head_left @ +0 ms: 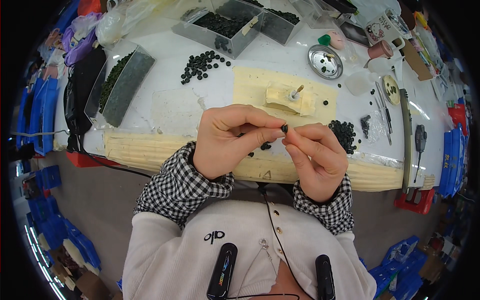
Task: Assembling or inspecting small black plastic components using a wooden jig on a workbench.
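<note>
My left hand (232, 135) pinches a small black round piece (284, 128) between thumb and index finger, above the near edge of the table. The fingertips of my right hand (320, 157) are closed and meet the same piece from the other side. A few more black pieces (265, 146) lie just under my hands. Beyond them, a cream-coloured block (290, 98) with an upright peg (298, 90) rests on a yellow sheet (250, 82). Heaps of similar black pieces lie to the far left (200, 65) and beside my right hand (342, 135).
Clear bins (220, 27) of black parts stand at the back, and another bin (122, 82) holds green-black bits at left. A round metal dish (325, 61), a white mug (382, 27), tweezers (382, 107) and a dark handheld tool (420, 142) are at right. A padded strip (200, 157) edges the table.
</note>
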`<state>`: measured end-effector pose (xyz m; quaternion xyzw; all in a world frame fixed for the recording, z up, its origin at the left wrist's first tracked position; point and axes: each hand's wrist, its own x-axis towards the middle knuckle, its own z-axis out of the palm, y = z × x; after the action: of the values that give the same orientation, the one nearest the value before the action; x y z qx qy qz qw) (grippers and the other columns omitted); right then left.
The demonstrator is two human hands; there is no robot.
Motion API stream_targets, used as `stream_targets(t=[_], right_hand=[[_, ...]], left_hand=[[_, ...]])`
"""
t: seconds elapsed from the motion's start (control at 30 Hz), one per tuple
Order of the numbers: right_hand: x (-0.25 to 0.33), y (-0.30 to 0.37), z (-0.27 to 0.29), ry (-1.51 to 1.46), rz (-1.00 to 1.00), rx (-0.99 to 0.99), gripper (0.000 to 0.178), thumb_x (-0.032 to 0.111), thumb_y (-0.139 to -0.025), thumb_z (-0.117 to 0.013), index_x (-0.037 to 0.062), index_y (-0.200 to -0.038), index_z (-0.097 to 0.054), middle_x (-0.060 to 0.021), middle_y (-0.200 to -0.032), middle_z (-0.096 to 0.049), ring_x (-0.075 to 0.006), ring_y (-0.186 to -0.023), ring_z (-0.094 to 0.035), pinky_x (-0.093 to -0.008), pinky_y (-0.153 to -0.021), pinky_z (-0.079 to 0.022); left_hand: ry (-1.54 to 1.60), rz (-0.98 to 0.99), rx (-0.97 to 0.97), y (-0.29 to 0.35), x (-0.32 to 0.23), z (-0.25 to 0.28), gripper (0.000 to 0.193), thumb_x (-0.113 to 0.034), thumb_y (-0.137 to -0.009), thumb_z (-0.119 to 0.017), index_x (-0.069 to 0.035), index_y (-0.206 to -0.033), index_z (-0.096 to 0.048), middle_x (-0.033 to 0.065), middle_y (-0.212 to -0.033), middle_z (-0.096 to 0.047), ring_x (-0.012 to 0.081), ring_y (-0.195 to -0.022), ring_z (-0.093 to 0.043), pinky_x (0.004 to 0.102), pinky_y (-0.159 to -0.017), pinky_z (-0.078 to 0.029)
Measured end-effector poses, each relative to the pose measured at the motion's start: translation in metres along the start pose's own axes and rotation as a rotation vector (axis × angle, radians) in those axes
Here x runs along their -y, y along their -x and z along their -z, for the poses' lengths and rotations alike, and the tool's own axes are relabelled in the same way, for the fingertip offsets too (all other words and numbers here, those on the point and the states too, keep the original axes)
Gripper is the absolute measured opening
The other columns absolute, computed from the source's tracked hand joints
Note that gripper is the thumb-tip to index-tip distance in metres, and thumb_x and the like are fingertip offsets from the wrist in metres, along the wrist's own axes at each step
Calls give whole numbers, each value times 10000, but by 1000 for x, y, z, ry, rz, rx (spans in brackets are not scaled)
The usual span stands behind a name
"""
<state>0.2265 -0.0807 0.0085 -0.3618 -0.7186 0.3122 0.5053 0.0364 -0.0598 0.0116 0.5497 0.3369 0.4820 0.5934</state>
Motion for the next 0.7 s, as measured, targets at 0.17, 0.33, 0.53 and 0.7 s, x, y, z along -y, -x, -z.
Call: stream_targets(t=[0.17, 0.33, 0.53, 0.7], right_hand=[[-2, 1, 1, 18, 3, 12, 344, -78, -777, -687, 17, -1107, -675, -86, -931, -623, -137, -741, -593, -222, -610, -465], [1, 0, 1, 36, -3, 26, 340, -78, -782, -684, 19, -1108, -675, -83, -936, -620, -136, -745, -594, -221, -613, -466], [0, 0, 0, 24, -1, 16, 335, -76, -787, -681, 18, -1108, -675, -87, -933, -618, -133, -748, -593, -221, -616, -465], [1, 0, 0, 20, -6, 12, 329, -78, -787, -680, 11, -1104, -674, -89, -926, -617, -135, -742, -593, -222, -618, -465]], left_hand=[[3, 29, -19, 0, -2, -2, 168, 112, -805, -648, 52, -959, -674, 144, -889, -678, 175, -806, -662, 256, -731, -537], [25, 30, -2, 0, 1, 1, 168, 44, -825, -666, 20, -989, -693, 95, -906, -689, 106, -816, -649, 206, -724, -521], [-38, -18, 9, 0, 1, 2, 180, 47, -821, -666, 8, -995, -697, 91, -900, -689, 103, -813, -647, 200, -708, -512], [-48, -6, 2, 0, -4, 1, 188, 131, -797, -639, 54, -964, -674, 153, -912, -677, 181, -828, -663, 259, -748, -535]])
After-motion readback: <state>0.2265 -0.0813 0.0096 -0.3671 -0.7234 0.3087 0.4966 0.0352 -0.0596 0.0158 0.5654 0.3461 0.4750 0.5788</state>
